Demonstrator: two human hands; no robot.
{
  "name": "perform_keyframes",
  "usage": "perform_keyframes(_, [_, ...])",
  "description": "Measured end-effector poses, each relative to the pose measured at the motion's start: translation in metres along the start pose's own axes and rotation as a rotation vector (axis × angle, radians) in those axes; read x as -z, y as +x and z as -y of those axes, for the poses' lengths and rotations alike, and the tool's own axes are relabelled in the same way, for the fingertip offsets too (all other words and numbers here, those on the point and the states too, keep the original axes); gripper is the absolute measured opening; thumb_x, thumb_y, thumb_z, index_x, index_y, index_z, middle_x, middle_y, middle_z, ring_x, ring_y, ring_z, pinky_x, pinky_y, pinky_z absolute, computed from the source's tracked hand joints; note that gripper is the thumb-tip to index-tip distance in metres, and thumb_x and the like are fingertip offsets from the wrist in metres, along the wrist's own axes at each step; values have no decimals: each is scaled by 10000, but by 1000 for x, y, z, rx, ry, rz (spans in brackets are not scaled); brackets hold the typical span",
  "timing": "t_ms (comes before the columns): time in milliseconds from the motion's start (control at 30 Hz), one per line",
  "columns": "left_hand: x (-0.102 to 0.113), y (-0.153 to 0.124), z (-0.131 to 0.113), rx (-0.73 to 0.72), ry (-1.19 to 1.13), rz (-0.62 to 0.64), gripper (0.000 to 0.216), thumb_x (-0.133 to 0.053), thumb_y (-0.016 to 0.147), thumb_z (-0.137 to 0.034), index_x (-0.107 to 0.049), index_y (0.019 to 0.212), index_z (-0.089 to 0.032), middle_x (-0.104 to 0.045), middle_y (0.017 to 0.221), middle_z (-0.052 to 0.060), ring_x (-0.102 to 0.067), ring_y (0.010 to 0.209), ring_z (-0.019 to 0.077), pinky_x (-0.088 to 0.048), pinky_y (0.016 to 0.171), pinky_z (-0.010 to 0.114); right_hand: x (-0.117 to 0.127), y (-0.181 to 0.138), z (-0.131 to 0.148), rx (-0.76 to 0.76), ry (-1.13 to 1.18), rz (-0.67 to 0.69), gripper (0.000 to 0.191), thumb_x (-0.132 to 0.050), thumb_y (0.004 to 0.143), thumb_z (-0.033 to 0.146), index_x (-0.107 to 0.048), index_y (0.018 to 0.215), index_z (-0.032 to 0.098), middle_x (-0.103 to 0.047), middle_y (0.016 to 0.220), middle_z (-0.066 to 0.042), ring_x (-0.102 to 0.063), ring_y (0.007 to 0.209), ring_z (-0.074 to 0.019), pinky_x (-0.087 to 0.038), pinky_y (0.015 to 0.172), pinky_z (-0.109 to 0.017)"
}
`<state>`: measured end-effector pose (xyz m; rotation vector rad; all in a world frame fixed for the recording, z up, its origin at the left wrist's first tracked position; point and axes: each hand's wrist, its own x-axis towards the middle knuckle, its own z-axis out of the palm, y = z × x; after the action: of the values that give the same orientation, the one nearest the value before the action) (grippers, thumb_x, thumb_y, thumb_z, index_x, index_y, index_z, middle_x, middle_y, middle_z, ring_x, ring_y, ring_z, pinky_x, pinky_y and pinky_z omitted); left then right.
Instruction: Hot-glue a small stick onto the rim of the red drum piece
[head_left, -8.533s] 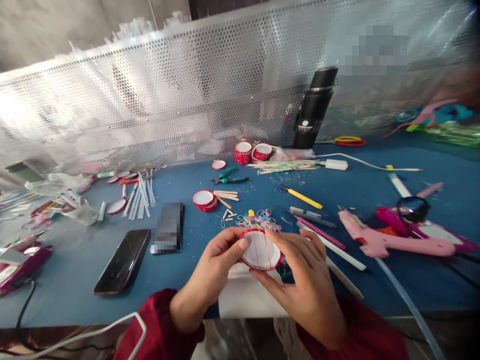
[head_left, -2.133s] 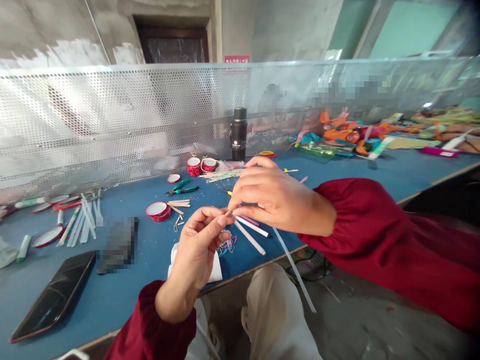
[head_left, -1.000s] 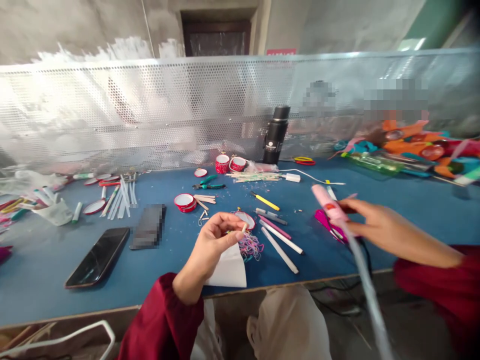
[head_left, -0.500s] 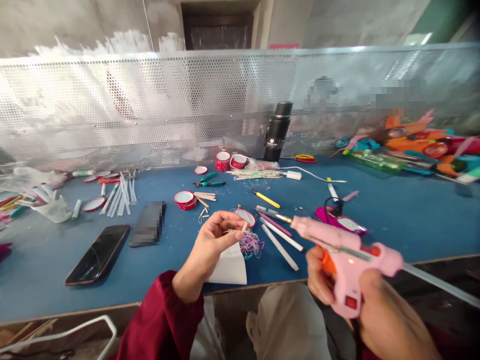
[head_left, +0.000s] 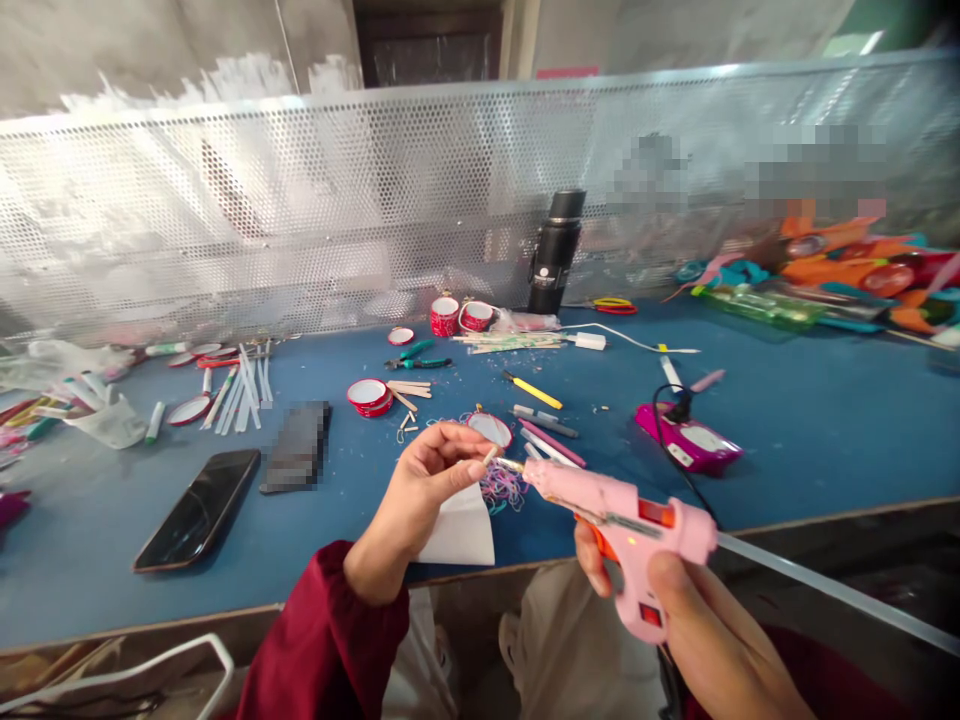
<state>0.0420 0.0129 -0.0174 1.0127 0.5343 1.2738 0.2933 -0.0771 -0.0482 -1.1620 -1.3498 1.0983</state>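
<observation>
Between thumb and fingertips, my left hand (head_left: 435, 480) pinches a short pale wooden stick piece (head_left: 490, 455). My right hand (head_left: 697, 610) is wrapped round the handle of a pink hot glue gun (head_left: 622, 510), with a long clear glue stick (head_left: 832, 588) out of its back. The gun's metal nozzle is at the stick piece; whether they touch I cannot tell. Just behind my left fingers lie a round white disc with a red rim (head_left: 489, 431) and a tangle of coloured rubber bands (head_left: 504, 487). A white sheet of paper (head_left: 459, 530) lies under my left hand.
Two phones, a black one (head_left: 199, 510) and a grey one (head_left: 296, 447), lie at left. Small red drums (head_left: 444, 316), pliers (head_left: 416, 358), a yellow cutter (head_left: 532, 390) and a black thermos (head_left: 556, 255) stand or lie farther back. A purple power strip (head_left: 686, 440) is at right.
My right hand has brought the glue gun leftward, its nozzle now at the stick piece. My left hand stays almost in place with the same pinch.
</observation>
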Motion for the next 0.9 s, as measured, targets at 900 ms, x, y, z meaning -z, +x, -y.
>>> perform_keyframes(900, [3, -1, 2, 15, 24, 4, 305, -921, 754, -267, -747, 991, -185, -818, 998, 59, -749, 936, 165, -541, 874, 274, 0, 2, 0, -159, 42, -23, 533, -546, 929, 683, -738, 1064, 204, -717, 899, -115, -668, 810, -251, -618, 733, -356])
